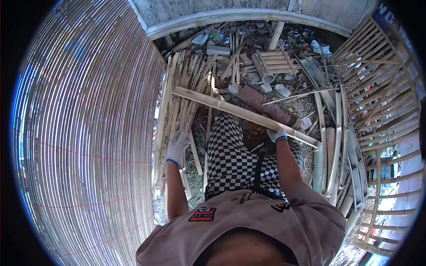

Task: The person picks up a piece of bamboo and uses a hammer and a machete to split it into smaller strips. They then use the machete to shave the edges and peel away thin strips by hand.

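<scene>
Long pale split-bamboo strip: smooth, faint sheen, ridged at a node. White glove on right hand, against strip, and white glove on left hand, nearer than strip's left end: matt cloth, blue cuffs. Left of strip, stacked thin tan bamboo slats: dry, matt, rough-edged. Farther left of strip, broad screen of narrow slats: dull, fibrous-looking. Nearer than strip, black-and-white checked trousers, brownish-grey shirt: matt cloth. Beyond strip, greyish-white panelled wall: weathered, scuffed.
</scene>
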`<state>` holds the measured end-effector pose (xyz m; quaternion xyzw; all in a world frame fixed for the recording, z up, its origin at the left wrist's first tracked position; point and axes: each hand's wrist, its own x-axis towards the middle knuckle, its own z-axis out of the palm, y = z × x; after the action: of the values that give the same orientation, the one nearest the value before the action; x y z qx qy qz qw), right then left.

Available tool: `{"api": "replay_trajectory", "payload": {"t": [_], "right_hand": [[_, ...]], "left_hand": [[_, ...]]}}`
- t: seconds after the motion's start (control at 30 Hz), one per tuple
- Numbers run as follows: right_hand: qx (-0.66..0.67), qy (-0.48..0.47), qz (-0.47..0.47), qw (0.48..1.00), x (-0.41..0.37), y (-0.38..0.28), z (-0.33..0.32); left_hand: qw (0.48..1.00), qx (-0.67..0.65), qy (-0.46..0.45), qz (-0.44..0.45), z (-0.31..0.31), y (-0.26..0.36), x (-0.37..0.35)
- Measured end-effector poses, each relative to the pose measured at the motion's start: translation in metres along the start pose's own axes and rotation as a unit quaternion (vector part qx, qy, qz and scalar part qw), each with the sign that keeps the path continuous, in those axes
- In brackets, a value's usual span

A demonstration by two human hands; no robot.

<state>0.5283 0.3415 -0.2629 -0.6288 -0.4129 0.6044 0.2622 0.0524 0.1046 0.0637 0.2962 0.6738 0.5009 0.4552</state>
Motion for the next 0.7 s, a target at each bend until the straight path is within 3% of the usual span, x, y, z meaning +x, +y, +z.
{"api": "replay_trajectory", "payload": {"t": [0.03,0.07,0.1,0.23,0.3,0.37,0.4,0.47,0.53,0.67,0.7], "right_hand": [[0.249,0.022,0.044,0.967,-0.020,-0.019,0.009],[0.482,0.045,0.084,0.871,-0.029,-0.031,0.014],[0.564,0.055,0.098,0.818,-0.025,-0.035,0.013],[0.529,0.060,0.092,0.841,-0.018,-0.084,-0.007],[0.493,0.051,0.077,0.865,-0.020,-0.099,-0.006],[0.448,-0.001,0.079,0.891,-0.021,-0.093,0.002],[0.414,-0.018,0.084,0.906,-0.019,-0.086,-0.009],[0.310,-0.065,0.104,0.943,-0.037,-0.103,-0.019],[0.196,-0.089,0.135,0.967,-0.036,-0.104,-0.031],[0.151,-0.137,0.137,0.969,-0.015,-0.067,-0.033],[0.155,-0.138,0.136,0.969,-0.025,-0.064,-0.032]], "left_hand": [[1.000,0.012,-0.013,-0.003,-0.002,-0.004,0.009],[0.999,0.026,-0.026,-0.006,-0.001,-0.003,0.017],[0.998,0.048,-0.032,0.022,0.010,0.007,0.023],[0.972,0.169,-0.052,0.153,0.100,0.075,0.055],[0.940,0.230,-0.103,0.229,0.131,0.113,0.070],[0.924,0.238,-0.146,0.261,0.164,0.149,0.067],[0.888,0.298,-0.160,0.311,0.193,0.159,0.080],[0.844,0.397,-0.215,0.290,0.249,0.188,0.090],[0.754,0.492,-0.281,0.333,0.301,0.159,0.158],[0.557,0.662,-0.404,0.298,0.378,0.060,0.213],[0.546,0.653,-0.418,0.318,0.390,0.017,0.225]]}}
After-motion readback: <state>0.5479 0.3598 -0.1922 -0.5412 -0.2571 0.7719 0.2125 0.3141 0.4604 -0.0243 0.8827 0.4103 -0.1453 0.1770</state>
